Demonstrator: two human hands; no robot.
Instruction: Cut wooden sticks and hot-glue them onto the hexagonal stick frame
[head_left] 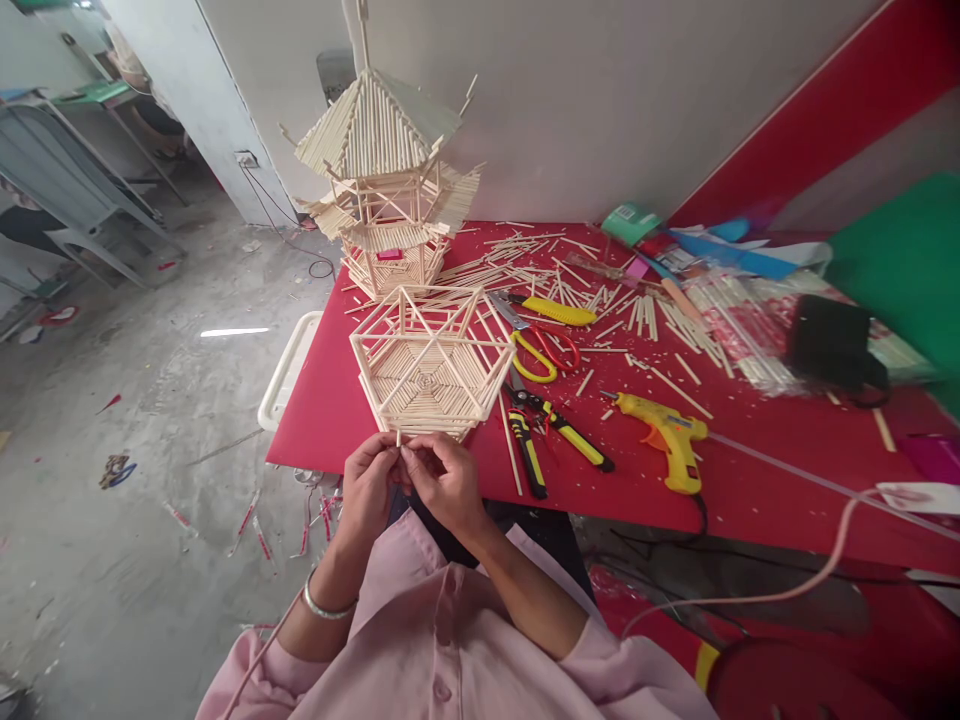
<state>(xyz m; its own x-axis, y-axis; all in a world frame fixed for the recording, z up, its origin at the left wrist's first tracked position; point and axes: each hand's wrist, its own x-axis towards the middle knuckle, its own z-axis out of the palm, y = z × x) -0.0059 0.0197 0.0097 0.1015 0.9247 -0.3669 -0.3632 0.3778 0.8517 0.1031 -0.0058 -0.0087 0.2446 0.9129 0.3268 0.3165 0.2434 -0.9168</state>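
My left hand [371,478] and my right hand [444,482] meet at the table's front edge, fingers pinched together. Between their fingertips a short pale wooden stick [399,438] stands upright; both hands seem to grip it. Just beyond them rests a six-sided frame [431,375] of wooden sticks, with a patterned stick floor and crossing bars on top. Behind it rises a stick-built pagoda model [382,150] with tiered roofs. To the right of the frame lie pliers [559,430], scissors [536,345] and a yellow-handled cutter [559,310]. Farther right is a yellow glue gun [667,435].
Loose sticks [517,260] and offcuts are scattered over the red table [315,400]. Packets of sticks [750,330] and a black object [829,340] lie at the right. A pink cable [840,545] loops off the front edge. A grey chair [67,190] stands at the left.
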